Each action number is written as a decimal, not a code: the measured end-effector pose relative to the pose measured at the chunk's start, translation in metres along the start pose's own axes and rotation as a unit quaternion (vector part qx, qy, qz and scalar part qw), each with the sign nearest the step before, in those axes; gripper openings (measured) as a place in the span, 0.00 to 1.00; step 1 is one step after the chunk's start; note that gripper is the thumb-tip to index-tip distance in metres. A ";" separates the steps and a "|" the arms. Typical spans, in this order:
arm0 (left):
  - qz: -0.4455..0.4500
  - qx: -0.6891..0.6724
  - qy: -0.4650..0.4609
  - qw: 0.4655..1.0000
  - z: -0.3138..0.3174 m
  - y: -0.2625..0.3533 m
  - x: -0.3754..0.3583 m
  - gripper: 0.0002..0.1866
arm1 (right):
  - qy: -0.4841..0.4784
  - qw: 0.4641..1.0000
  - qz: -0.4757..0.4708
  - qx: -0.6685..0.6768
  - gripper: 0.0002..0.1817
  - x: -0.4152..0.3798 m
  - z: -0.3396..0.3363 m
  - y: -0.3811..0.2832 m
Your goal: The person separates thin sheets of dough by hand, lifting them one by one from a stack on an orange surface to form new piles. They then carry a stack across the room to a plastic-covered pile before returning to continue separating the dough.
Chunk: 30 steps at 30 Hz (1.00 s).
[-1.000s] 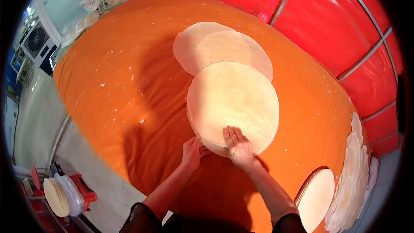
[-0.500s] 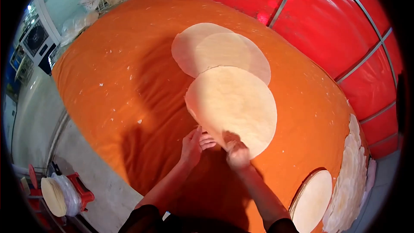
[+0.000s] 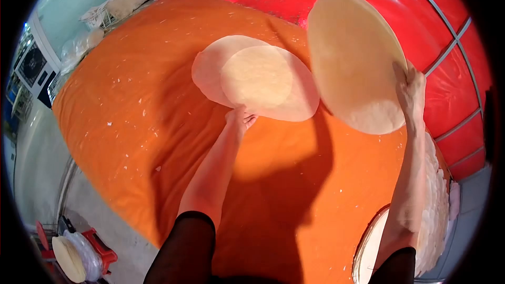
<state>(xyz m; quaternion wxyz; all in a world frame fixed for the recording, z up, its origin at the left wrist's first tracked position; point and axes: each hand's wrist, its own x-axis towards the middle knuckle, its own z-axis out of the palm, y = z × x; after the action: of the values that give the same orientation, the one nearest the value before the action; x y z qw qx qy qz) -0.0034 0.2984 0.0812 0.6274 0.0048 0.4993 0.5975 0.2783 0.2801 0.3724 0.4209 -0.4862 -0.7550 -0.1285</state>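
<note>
A large thin round sheet (image 3: 352, 63), pale tan like flatbread, is raised on the right, held by its right edge in my right hand (image 3: 410, 87). My left hand (image 3: 242, 117) is at the lower edge of two overlapping thin round sheets (image 3: 258, 76) on the orange cloth (image 3: 126, 142). Its fingers are pinched together at that edge; how much of the edge lies between them is hard to see. A smaller bright round area shows where the two sheets overlap.
A stack of round sheets (image 3: 371, 247) lies at the lower right, beside overlapping pale sheets (image 3: 434, 215) along the cloth's edge. Red panels (image 3: 457, 94) rise behind. More round sheets (image 3: 68, 259) sit by a red stool (image 3: 102, 250) at the lower left.
The large sheet has been lifted up and to the right in my right hand. My left hand has moved up to the lower edge of the two overlapping sheets.
</note>
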 end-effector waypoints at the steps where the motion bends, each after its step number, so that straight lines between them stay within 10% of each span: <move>1: 0.016 0.015 0.002 1.000 -0.002 -0.003 0.007 0.21 | 0.010 0.999 -0.030 -0.040 0.06 0.005 0.000 -0.013; 7: 0.021 0.028 -0.080 0.996 -0.071 -0.068 -0.138 0.12 | -0.129 0.909 -0.235 -0.318 0.18 -0.088 0.074 -0.052; 14: -0.052 -0.101 -0.123 0.986 -0.139 -0.102 -0.202 0.12 | -0.529 0.822 -0.210 -0.018 0.22 -0.235 0.118 -0.075; 18: -0.039 -0.137 -0.147 0.979 -0.138 -0.108 -0.202 0.11 | -0.251 0.933 -0.253 0.044 0.18 -0.271 0.106 -0.077; 21: -0.001 -0.142 -0.154 0.978 -0.138 -0.116 -0.197 0.12 | -0.353 0.908 -0.228 0.000 0.17 -0.294 0.094 -0.101; 30: -0.009 -0.151 -0.130 0.980 -0.113 -0.102 -0.212 0.15 | -0.271 0.948 -0.162 0.045 0.24 -0.305 0.075 -0.104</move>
<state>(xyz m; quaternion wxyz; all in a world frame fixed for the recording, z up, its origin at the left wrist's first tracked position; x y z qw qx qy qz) 0.0456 0.0425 0.0945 0.6858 -0.0171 0.3178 0.6545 0.2048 0.0829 0.1174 0.1956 -0.3546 -0.9140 -0.0247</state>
